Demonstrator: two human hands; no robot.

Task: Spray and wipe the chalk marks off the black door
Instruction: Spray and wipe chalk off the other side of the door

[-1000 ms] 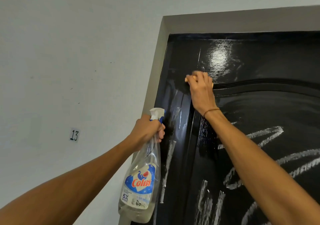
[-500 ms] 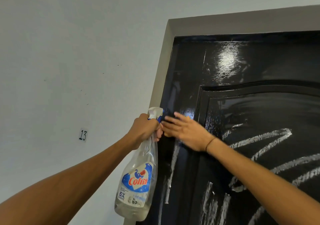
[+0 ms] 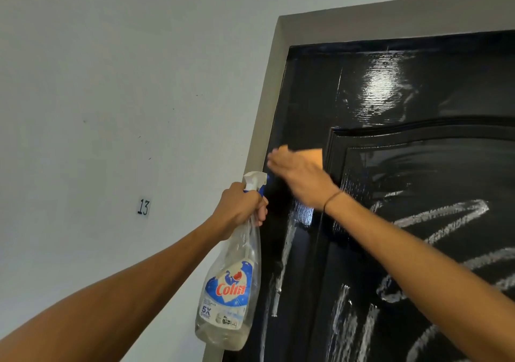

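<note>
We face a pale wall [image 3: 111, 96] that fills the left half of the view, and beside it the black door [image 3: 376, 96], glossy and set in a grey frame [image 3: 264, 110]; its right part and its bottom are cut off by the edge of the view. White chalk marks [image 3: 434, 219] cover the lower panel and run down the door's left stile, partly crossed by our right forearm. Our left hand [image 3: 239, 208] grips the neck of a clear spray bottle [image 3: 228, 286] with a blue label, held upright in front of the frame, nozzle toward the door. Our right hand [image 3: 301, 177] lies flat against the door over an orange cloth [image 3: 312, 155], fingers extended and blurred; most of the cloth is hidden beneath it. A small "13" [image 3: 143, 207] marks the wall.
</note>
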